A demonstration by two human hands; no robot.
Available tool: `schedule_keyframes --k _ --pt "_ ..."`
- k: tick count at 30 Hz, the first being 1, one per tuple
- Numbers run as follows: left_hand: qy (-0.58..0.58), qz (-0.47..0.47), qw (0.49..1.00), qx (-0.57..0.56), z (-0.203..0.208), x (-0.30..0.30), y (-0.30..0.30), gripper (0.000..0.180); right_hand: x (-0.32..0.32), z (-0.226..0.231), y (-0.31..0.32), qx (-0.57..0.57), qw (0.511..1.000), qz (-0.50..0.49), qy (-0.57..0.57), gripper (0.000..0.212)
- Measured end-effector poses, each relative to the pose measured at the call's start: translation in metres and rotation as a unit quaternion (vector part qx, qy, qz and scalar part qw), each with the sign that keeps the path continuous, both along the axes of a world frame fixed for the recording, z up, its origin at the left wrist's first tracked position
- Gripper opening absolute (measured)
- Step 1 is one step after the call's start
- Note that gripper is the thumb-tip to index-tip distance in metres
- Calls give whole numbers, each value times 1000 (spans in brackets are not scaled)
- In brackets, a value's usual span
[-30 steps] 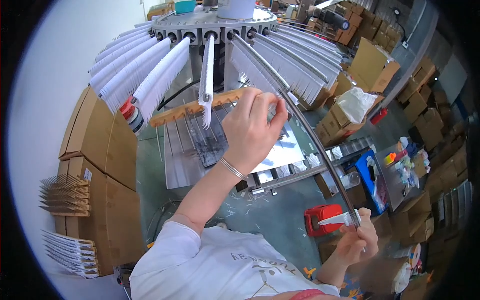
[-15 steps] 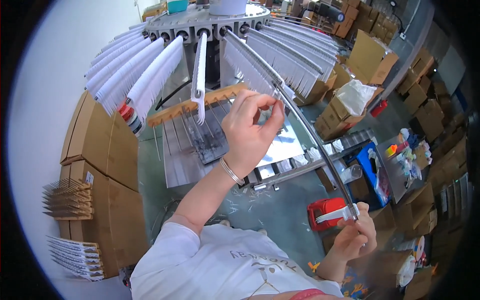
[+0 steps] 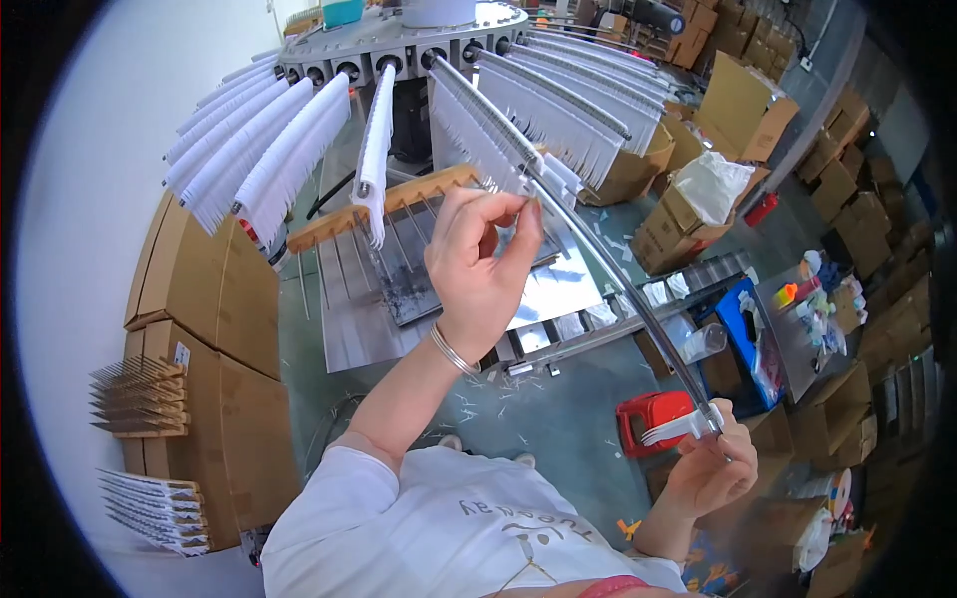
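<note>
Nearest, at the lower right, the person's right hand grasps the near end of a long, slim, dark metal rod, its fingers closed around it. A small white piece with thin prongs sits on the rod at that grip, its prongs pointing left. The rod slants up and leftward.

The left hand, a silver bangle on its wrist, is raised just beside the rod's far end, thumb and forefinger pinched together; whether they grip anything, I cannot tell.

Below the rod, a red plastic stool stands on the floor, left of the right hand. Farther off, beyond the left forearm, a light wooden bar with metal pins lies across a silver metal tabletop.

Beyond that stands a round grey metal turntable. Spokes fan out from its rim, lined with hanging white fringed strips; the rod's far end meets one spoke's tip.
</note>
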State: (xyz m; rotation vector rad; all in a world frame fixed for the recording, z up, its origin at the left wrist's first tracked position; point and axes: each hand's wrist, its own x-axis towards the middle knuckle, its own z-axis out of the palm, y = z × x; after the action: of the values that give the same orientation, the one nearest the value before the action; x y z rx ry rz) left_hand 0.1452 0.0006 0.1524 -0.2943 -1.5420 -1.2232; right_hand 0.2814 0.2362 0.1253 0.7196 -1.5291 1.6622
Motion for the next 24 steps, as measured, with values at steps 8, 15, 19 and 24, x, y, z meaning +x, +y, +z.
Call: schedule_keyframes --k 8,15,19,24 --pt "20 30 999 -2 -2 -3 3 12 -10 4 13 0 1000 14 -3 39" --pt "7 31 999 21 -1 -3 4 6 -18 11 10 -39 999 31 -21 39" --pt "18 67 997 -22 -2 0 9 5 -21 9 14 1 999 40 -4 39" --pt "13 84 996 -9 1 0 5 5 -25 7 20 -2 999 53 -5 38"
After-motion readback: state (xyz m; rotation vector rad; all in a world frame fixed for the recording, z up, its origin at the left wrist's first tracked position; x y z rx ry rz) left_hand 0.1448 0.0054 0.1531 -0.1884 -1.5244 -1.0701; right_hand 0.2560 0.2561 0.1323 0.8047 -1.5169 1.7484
